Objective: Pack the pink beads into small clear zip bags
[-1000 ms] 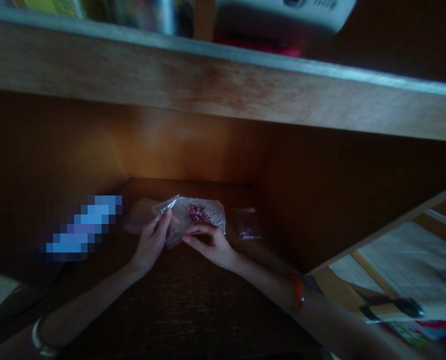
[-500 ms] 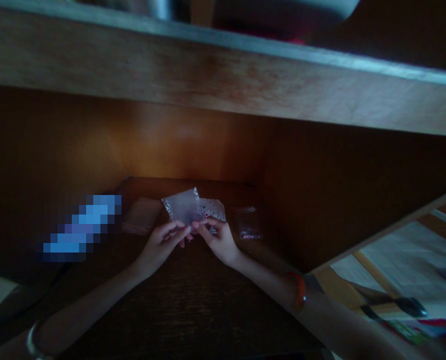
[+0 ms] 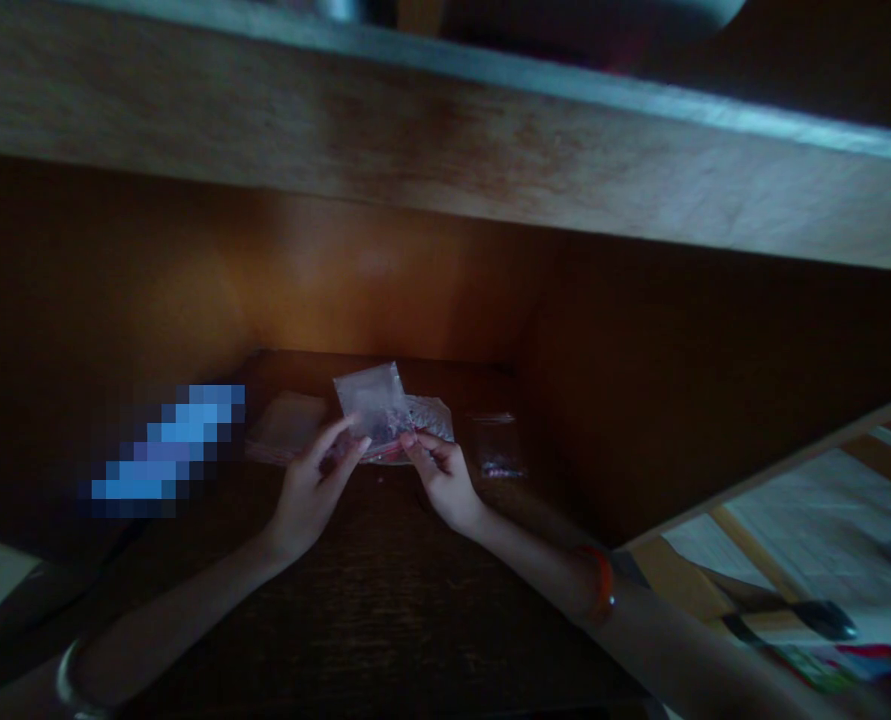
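Observation:
Both my hands reach into a dark wooden recess and hold a small clear plastic bag (image 3: 370, 405) upright between them. My left hand (image 3: 311, 480) pinches its lower left edge with curled fingers. My right hand (image 3: 439, 475) pinches the lower right edge, where a red strip runs along the bag. Behind it lies a crinkled clear bag (image 3: 428, 412) on the dark wooden surface (image 3: 385, 600). An orange bangle (image 3: 602, 585) is on my right wrist and a pale bangle (image 3: 66, 680) on my left.
A stack of flat clear bags (image 3: 289, 420) lies to the left, and another small bag with pink beads (image 3: 496, 445) to the right. A thick wooden shelf board (image 3: 445, 160) hangs overhead. Papers and a black-handled tool (image 3: 797, 622) sit lower right. A blurred blue object (image 3: 167, 450) lies left.
The larger bag of pink beads I held a second ago now lies behind. A small clear bag has been raised upright between both hands, and they have moved slightly apart along its bottom edge.

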The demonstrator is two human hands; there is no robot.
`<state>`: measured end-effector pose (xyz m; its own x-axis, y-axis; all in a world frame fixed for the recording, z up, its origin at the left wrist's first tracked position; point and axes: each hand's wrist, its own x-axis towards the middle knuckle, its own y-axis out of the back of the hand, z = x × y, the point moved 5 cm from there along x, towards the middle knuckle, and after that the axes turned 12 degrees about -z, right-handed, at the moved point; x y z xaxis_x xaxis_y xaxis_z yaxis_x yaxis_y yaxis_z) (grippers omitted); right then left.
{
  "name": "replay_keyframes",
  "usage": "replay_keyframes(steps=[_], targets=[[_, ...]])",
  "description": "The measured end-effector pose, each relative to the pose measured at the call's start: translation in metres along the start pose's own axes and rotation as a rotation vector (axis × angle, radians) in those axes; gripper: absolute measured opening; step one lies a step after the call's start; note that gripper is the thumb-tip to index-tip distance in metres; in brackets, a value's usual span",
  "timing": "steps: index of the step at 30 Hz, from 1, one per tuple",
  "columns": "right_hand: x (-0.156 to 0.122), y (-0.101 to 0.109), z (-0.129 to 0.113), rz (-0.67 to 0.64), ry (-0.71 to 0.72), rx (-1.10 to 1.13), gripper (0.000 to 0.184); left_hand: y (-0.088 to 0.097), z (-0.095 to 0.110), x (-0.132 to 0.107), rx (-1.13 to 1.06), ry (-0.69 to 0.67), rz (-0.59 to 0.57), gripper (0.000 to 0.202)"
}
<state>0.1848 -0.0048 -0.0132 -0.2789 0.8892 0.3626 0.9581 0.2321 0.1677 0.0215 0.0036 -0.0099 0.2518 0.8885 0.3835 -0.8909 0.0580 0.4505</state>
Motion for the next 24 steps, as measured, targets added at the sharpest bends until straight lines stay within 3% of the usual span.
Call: replay_keyframes(steps=[2,5,9,11,13,16,18,24], targets=[[0.000,0.001,-0.001,0.022,-0.004,-0.041,0.026,0.005,0.009,-0.002,0.130,-0.131,0.088,0.045],[-0.001,0.001,-0.002,0.032,0.007,-0.043,0.023,0.004,0.026,-0.008,0.307,-0.296,0.129,0.056],[-0.003,0.000,0.000,0.054,0.023,-0.051,0.022,0.006,0.036,-0.015,0.370,-0.325,0.251,0.098],[-0.005,0.001,0.000,0.085,0.036,-0.073,0.022,0.008,0.037,-0.017,0.383,-0.321,0.295,0.106],[-0.007,0.001,-0.001,0.113,0.064,-0.099,0.023,0.008,0.038,-0.018,0.429,-0.330,0.279,0.091],[-0.009,0.001,-0.005,0.122,0.113,-0.138,0.021,0.001,0.042,-0.016,0.534,-0.391,0.112,0.033],[-0.010,0.000,-0.009,0.108,0.143,-0.146,0.019,-0.005,0.043,-0.016,0.549,-0.439,0.011,0.007],[-0.008,-0.005,-0.014,0.031,0.209,-0.202,0.012,-0.008,0.038,-0.015,0.533,-0.461,-0.080,0.013]])
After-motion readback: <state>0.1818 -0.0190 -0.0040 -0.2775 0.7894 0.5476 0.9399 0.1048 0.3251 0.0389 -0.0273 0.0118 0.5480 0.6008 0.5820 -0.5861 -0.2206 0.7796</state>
